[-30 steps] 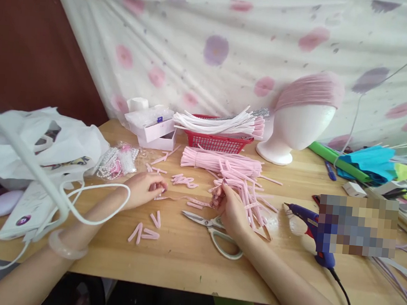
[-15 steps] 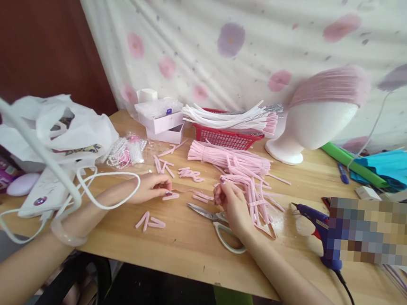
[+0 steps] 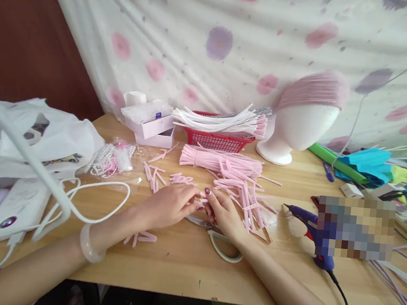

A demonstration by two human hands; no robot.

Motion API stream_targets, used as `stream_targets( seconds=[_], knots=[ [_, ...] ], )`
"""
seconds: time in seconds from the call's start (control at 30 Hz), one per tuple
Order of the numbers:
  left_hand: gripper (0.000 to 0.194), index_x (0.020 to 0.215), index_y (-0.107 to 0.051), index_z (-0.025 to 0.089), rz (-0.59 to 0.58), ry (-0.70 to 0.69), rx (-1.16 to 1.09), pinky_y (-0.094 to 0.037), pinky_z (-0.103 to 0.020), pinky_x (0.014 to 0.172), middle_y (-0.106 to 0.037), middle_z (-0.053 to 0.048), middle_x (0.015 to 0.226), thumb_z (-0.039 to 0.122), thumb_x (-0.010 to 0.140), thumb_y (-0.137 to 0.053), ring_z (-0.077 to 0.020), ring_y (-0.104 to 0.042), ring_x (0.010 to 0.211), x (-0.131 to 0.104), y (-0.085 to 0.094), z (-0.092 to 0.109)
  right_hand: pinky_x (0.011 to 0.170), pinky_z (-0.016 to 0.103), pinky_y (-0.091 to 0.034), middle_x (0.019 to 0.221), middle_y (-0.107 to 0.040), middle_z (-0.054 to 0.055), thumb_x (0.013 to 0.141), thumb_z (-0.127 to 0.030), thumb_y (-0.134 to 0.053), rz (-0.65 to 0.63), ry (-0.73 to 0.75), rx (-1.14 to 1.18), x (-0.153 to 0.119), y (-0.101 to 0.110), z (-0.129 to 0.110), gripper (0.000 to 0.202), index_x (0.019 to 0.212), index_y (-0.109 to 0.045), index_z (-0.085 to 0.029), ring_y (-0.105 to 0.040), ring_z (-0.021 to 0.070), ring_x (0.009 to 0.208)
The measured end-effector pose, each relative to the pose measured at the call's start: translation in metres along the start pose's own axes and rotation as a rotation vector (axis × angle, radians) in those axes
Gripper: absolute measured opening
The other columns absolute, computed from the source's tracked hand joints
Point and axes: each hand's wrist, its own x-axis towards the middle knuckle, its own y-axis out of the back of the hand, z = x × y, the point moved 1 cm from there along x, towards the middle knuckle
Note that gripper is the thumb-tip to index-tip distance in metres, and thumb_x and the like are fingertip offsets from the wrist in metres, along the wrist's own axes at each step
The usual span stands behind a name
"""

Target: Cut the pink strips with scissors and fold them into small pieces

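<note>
My left hand (image 3: 172, 206) and my right hand (image 3: 225, 215) meet over the middle of the table, fingertips pinched on a short pale pink pipe cleaner piece (image 3: 202, 200). Fingers hide most of that piece. Beneath my right hand lies a pair of scissors (image 3: 224, 247) with white handles, its blades partly covered. Short bent pink pieces (image 3: 147, 237) rest by my left forearm, and curled ones (image 3: 182, 179) lie just beyond my left hand. Behind my right hand is a loose heap of longer bent pink pipe cleaners (image 3: 247, 196).
A tied pink bundle (image 3: 220, 161) lies before a red basket (image 3: 215, 140) of white stems. A foam head (image 3: 300, 125) stands behind. At right is a blue glue gun (image 3: 304, 217); at left, a white cable (image 3: 120, 211), beads (image 3: 112, 159) and a plastic bag (image 3: 30, 137).
My left hand has moved right to meet my right hand, and both now pinch a short pink piece. The whole view has shifted a little.
</note>
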Motion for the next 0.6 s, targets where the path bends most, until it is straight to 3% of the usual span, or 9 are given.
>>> stream_targets(
  seconds=[0.1,0.2,0.4,0.6],
  knots=[
    [0.02,0.1,-0.058,0.015,0.064,-0.052,0.092,-0.052,-0.041,0.081,-0.069,-0.012,0.095,0.027,0.102,-0.042,-0.0263,-0.066,0.09,-0.001,-0.011,-0.007,0.043,0.024,-0.026,0.046,-0.042,-0.006,0.086,-0.071,-0.055,0.035,-0.004,-0.018,0.0,0.001,-0.001,0.057,0.059,-0.045,-0.022,-0.035,0.0091,0.041],
    [0.026,0.097,-0.059,0.017,0.098,-0.129,0.132,-0.051,-0.039,0.083,-0.07,-0.009,0.094,0.024,0.104,-0.036,-0.024,-0.065,0.09,-0.003,-0.016,-0.013,0.042,0.022,-0.027,0.047,-0.043,-0.007,0.086,-0.069,-0.056,-0.007,-0.051,0.017,-0.003,-0.002,-0.003,0.055,0.061,-0.046,-0.021,-0.035,0.0082,0.041],
    [0.037,0.085,-0.063,0.015,0.133,-0.282,0.156,-0.05,-0.032,0.074,-0.066,-0.007,0.08,0.018,0.104,-0.03,-0.0193,-0.061,0.076,-0.012,-0.016,-0.021,0.033,0.019,-0.029,0.051,-0.049,-0.006,0.081,-0.056,-0.062,-0.335,-0.329,0.224,-0.005,-0.001,-0.008,0.039,0.07,-0.052,-0.02,-0.038,0.0075,0.036],
    [0.036,0.095,-0.065,0.015,0.145,-0.399,0.202,-0.049,-0.032,0.077,-0.068,-0.007,0.082,0.017,0.104,-0.031,-0.0185,-0.061,0.077,-0.014,-0.014,-0.026,0.029,0.016,-0.021,0.044,-0.036,-0.01,0.074,-0.04,-0.054,-0.523,-0.582,0.434,-0.004,0.005,-0.012,0.022,0.066,-0.046,-0.022,-0.021,0.0057,0.034]
  ],
)
